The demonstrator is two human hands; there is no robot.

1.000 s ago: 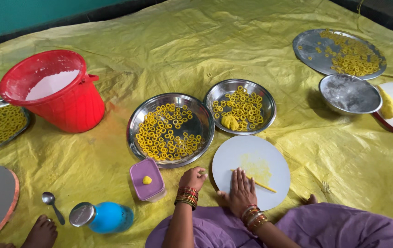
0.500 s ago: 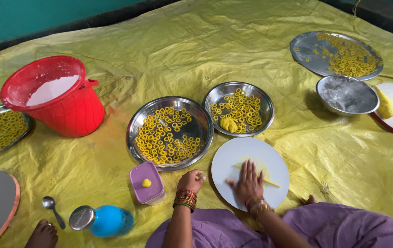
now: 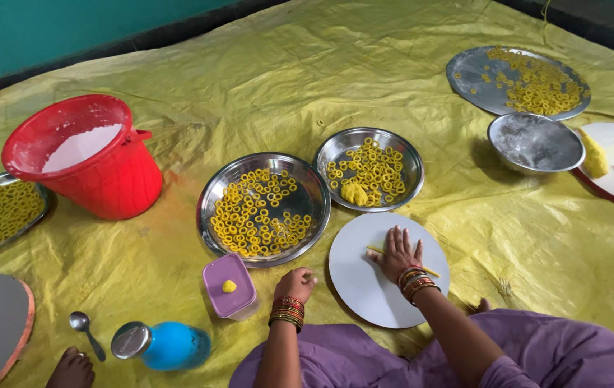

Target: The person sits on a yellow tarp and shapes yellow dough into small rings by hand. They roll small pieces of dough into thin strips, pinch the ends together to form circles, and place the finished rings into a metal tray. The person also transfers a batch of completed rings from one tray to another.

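Right hand [image 3: 397, 253] lies flat, fingers spread and palm down, on a round white board [image 3: 364, 287], pressing on a thin yellow strand of dough [image 3: 429, 271] whose ends show on either side of the hand; its grip is apart, clamped on nothing. Left hand [image 3: 296, 282] rests just left of the board on the wrinkled yellow plastic sheet [image 3: 264, 79] spread over the floor, its fingers curled together around a small yellow piece barely visible at the fingertips; what that piece is cannot be told. Both wrists carry stacked bangles. Just left of the left hand stands a small purple square container [image 3: 229, 298] with a yellow dough lump [image 3: 229, 286] on its lid. Beyond the hands lie a large round steel plate [image 3: 307, 187] filled with yellow dough rings, and beside it a smaller round steel plate [image 3: 404, 147] with rings and a dough lump. At left stand a red plastic bucket [image 3: 117, 179] holding white flour, a blue bottle with a metal cap [image 3: 167, 346] lying on its side, and a steel spoon [image 3: 86, 332].
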